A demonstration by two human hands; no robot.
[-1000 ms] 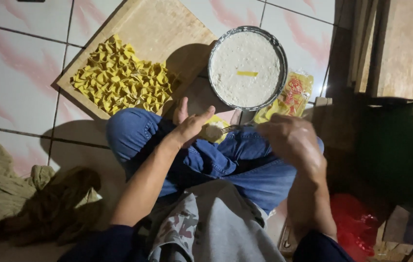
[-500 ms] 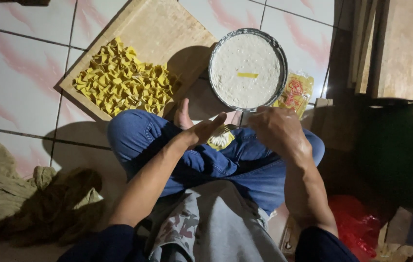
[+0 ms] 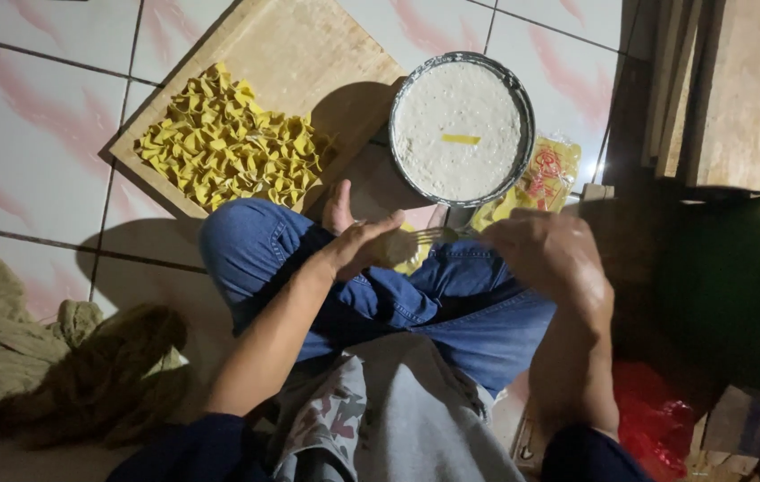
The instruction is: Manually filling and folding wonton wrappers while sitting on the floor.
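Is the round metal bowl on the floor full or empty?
Nearly full. The round metal bowl holds a white filling up close to its rim, with one small yellow strip lying flat on top.
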